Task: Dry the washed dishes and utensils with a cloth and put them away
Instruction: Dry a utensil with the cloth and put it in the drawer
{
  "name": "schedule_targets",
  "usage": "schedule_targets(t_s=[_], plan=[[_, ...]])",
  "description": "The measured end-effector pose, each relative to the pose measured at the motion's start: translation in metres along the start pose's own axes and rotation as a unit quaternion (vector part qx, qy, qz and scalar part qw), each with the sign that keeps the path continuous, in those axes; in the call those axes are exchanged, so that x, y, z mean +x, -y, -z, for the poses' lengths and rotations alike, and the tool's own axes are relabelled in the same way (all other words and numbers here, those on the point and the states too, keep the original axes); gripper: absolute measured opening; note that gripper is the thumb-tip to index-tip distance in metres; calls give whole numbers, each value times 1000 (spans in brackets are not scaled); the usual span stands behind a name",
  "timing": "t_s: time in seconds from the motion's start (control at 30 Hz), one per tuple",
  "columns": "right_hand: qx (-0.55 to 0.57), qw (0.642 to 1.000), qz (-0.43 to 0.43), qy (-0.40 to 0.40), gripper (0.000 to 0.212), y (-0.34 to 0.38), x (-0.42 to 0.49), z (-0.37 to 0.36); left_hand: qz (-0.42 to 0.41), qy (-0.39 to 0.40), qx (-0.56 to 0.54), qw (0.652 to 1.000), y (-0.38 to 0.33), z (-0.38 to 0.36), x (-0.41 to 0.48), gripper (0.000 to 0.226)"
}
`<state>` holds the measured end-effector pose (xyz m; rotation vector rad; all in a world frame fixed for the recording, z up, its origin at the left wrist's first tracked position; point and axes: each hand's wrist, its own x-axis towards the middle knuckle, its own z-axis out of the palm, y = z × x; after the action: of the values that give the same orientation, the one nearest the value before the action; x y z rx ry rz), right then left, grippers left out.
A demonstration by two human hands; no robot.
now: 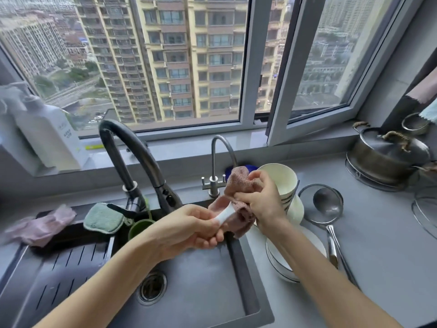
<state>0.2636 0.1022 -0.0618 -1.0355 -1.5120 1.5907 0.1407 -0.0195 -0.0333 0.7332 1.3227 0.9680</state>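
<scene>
**Inspector:** Status of the drying?

**Assistant:** In progress, by my judgement. Over the sink [201, 292], the left hand [189, 230] pinches the handle end of a white spoon [223, 215] between thumb and curled fingers. The right hand [262, 202] grips a pink cloth [238, 185] bunched round the spoon's other end, which is hidden inside the fabric.

**Inspector:** What is left?

**Assistant:** Most of it, it appears. On the worktop [378, 245], just beside the sink's right edge, stand stacked cups [283, 183] and, nearer the front edge, stacked bowls [281, 263]. Beside them lie a metal ladle [325, 202] and a wire skimmer [307, 209]. Nothing can be confirmed as put away.

**Inspector:** Counts?

**Assistant:** One spoon in hand, one cloth in use. At least two cups; the forearm hides part of the bowl stack, so I cannot tell the number. One ladle, one skimmer. Two taps at the sink's back edge. One green sponge [102, 217] and one lilac rag [40, 227] at the back left corner. One lidded pot [385, 159] at the worktop's far right.
</scene>
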Motion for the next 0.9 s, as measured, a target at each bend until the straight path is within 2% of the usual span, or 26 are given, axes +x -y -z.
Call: schedule_targets(t_s=[0.07,0.17,0.23,0.3,0.33,0.4,0.43,0.47,0.5,0.57,0.67,0.73,0.77,0.8,0.9], plan=[[-56,997,47,-8,45,-8,-10,-10,16,-7,19,1000,9,1,5,19],[-180,972,135,-62,40,-18,-24,-12,-2,-75,96,993,22,-3,15,26],[-297,920,224,-121,42,-24,-32,-7,-7,-82,139,987,25,-8,18,32],[-361,876,256,-192,50,-31,-39,4,-7,-56,163,985,21,-16,22,33],[-358,867,247,-241,50,-30,-43,14,-6,-41,168,985,18,-21,24,33],[-301,854,198,-376,33,-19,-53,44,3,-14,164,986,14,-31,26,32],[-264,848,174,-425,24,-11,-62,64,10,-1,160,987,13,-36,26,32],[-241,848,165,-442,21,-6,-74,83,16,14,158,987,13,-41,26,32],[-235,857,172,-426,21,1,-89,96,21,32,161,986,13,-48,26,32],[-305,875,181,-330,24,7,-119,105,7,66,198,978,12,-71,25,31],[-487,847,143,-159,32,-5,-154,111,-108,72,342,931,13,-117,26,37],[-425,896,71,-108,13,-12,-175,128,-160,69,411,895,22,-147,21,41],[-374,918,58,-115,14,-14,-187,139,-165,73,415,892,30,-161,18,42],[-334,930,64,-140,24,-17,-200,151,-167,79,405,895,38,-176,14,42],[-263,924,80,-265,30,-26,-247,187,-165,99,369,909,60,-233,-2,40]])
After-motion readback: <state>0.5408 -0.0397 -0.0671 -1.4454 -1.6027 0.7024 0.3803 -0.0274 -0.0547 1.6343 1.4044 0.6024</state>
